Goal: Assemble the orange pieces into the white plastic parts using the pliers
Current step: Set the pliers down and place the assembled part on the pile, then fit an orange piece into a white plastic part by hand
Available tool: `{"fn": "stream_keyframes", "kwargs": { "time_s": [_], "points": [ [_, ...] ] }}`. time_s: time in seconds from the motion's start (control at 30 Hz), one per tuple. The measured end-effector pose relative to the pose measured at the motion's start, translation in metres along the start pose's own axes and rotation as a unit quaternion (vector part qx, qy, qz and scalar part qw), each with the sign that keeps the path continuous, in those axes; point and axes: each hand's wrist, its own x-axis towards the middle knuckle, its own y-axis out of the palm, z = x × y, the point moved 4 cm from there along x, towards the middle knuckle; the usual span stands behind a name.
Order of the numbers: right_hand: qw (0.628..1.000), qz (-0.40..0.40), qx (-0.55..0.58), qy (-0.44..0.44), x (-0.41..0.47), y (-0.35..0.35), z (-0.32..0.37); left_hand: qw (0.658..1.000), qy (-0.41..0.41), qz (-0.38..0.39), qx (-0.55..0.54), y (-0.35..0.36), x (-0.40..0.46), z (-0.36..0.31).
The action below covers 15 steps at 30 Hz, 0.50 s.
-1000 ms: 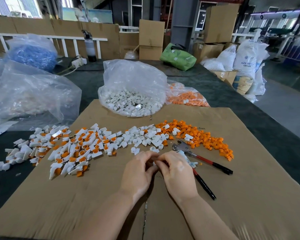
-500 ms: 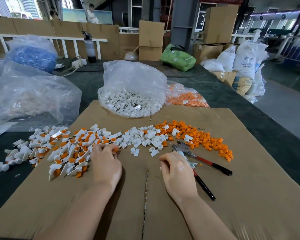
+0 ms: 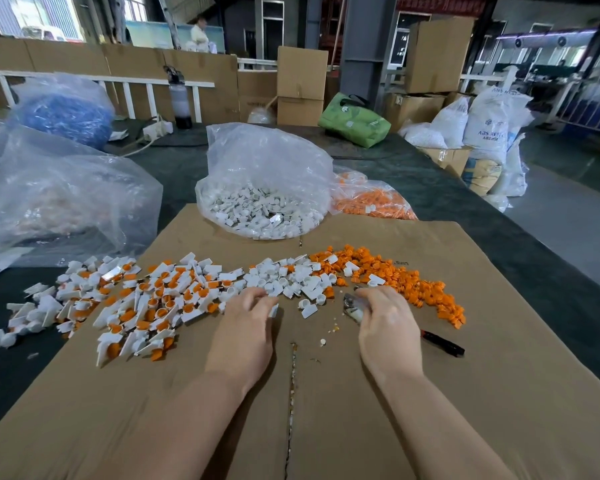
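Loose white plastic parts (image 3: 291,282) lie in a row on the cardboard, with a heap of orange pieces (image 3: 399,278) to their right. White parts with orange pieces in them (image 3: 153,303) are piled at the left. My left hand (image 3: 243,330) reaches into the near edge of the white parts, and its curled fingertips pinch one white part (image 3: 273,310). My right hand (image 3: 385,327) lies over the pliers (image 3: 351,304) with its fingers curled round them. Only the metal head and a black-and-red handle tip (image 3: 442,344) show.
A flattened cardboard sheet (image 3: 499,393) covers the dark table. Behind it stand a clear bag of white parts (image 3: 264,209), a bag of orange pieces (image 3: 371,202), a big clear bag (image 3: 66,202) and a blue-filled bag (image 3: 63,112). Boxes and sacks stand farther back.
My left hand moved right from the assembled pile to the loose white parts. My right hand moved forward onto the pliers and now covers most of them.
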Motion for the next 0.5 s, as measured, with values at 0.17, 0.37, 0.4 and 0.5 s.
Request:
{"fn": "stream_keyframes", "kwargs": {
  "time_s": [0.17, 0.37, 0.4, 0.5],
  "points": [
    [0.987, 0.129, -0.087, 0.029, 0.022, -0.001, -0.023, 0.998, 0.031, 0.043, 0.023, 0.012, 0.002, -0.005],
    [0.961, 0.22, -0.168, 0.014, 0.034, -0.001, -0.038, 0.997, 0.068, 0.039, -0.019, 0.021, -0.001, -0.024],
    [0.959, 0.217, -0.18, 0.008, 0.035, -0.002, -0.039, 0.996, 0.07, 0.04, -0.026, 0.022, -0.001, -0.026],
    [0.964, 0.186, -0.189, 0.004, 0.036, -0.004, -0.042, 0.996, 0.067, 0.046, -0.04, 0.021, -0.003, -0.027]
  ]
}}
